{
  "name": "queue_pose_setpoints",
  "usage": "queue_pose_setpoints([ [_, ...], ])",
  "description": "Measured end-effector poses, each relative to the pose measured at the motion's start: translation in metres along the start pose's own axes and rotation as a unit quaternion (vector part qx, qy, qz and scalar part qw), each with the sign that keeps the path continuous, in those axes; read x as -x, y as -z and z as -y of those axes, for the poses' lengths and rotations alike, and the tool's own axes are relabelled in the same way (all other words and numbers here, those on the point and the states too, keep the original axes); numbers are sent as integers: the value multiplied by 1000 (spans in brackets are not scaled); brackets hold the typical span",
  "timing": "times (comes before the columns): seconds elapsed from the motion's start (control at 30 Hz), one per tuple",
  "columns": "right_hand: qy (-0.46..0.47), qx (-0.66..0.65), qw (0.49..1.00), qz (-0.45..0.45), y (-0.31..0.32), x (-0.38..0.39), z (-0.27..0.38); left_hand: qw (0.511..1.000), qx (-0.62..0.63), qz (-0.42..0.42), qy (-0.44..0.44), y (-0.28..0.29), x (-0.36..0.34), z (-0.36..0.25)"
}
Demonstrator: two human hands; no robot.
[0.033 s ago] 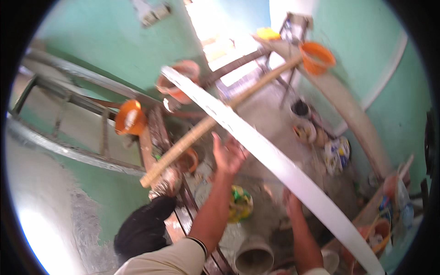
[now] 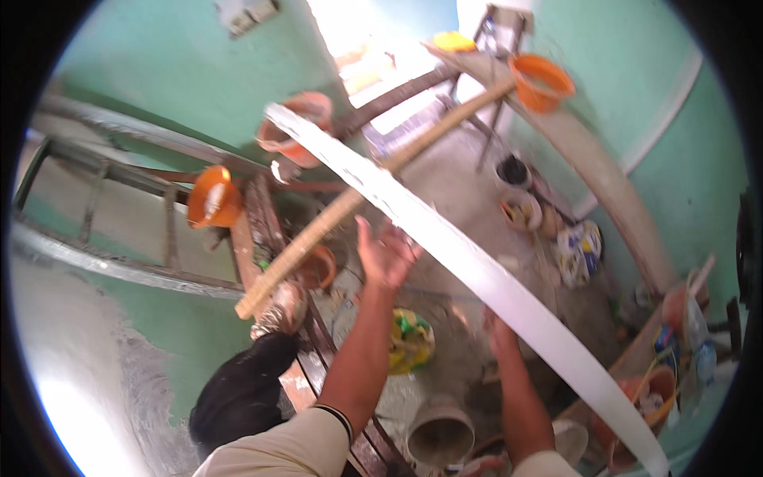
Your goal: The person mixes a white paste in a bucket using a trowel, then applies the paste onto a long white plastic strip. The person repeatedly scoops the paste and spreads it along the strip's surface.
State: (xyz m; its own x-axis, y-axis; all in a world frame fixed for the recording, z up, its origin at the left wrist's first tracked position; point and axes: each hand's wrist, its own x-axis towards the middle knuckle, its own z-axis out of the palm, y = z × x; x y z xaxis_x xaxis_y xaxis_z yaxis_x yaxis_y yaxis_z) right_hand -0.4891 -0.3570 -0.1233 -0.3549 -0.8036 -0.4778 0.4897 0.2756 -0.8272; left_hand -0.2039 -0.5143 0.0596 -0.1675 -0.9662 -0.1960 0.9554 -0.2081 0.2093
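Observation:
A long white board (image 2: 485,278), rough and smeared at its far end, slants across the middle from upper left to lower right. My left hand (image 2: 389,258) is beneath its left edge, palm up, thumb and fingers apart, with the fingertips by the board. My right hand (image 2: 498,330) is farther down along the same edge. Its fingers are partly hidden behind the board, so its grip is unclear. A long wooden batten (image 2: 318,234) crosses behind the board, reaching toward an orange bucket (image 2: 543,83).
Below the batten's near end are a foot and a black-clad leg (image 2: 242,389). A metal ladder (image 2: 127,258) lies at left beside an orange bucket (image 2: 214,197). A plank (image 2: 596,163) runs along the right. An open pail (image 2: 439,433) and a yellow-green container (image 2: 411,342) stand below.
The whole scene has shifted slightly left and up in the picture. My hands and the board keep nearly the same positions relative to each other.

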Motion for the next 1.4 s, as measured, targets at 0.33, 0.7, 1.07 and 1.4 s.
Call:
queue_pose_setpoints([
  [0.33, 53, -200, 927, 312, -189, -135, 52, 998, 33, 42, 44, -18, -23, -12],
  [0.7, 154, -130, 896, 396, -288, -71, 60, 998, -5, 56, 35, -2, -13, -40],
  [1.07, 294, 44, 909, 292, -206, -74, 52, 997, 22, 54, 43, -3, -11, -35],
  [1.4, 496, 173, 847, 84, -241, -58, 52, 994, 48, 84, 53, 11, -13, -38],
])
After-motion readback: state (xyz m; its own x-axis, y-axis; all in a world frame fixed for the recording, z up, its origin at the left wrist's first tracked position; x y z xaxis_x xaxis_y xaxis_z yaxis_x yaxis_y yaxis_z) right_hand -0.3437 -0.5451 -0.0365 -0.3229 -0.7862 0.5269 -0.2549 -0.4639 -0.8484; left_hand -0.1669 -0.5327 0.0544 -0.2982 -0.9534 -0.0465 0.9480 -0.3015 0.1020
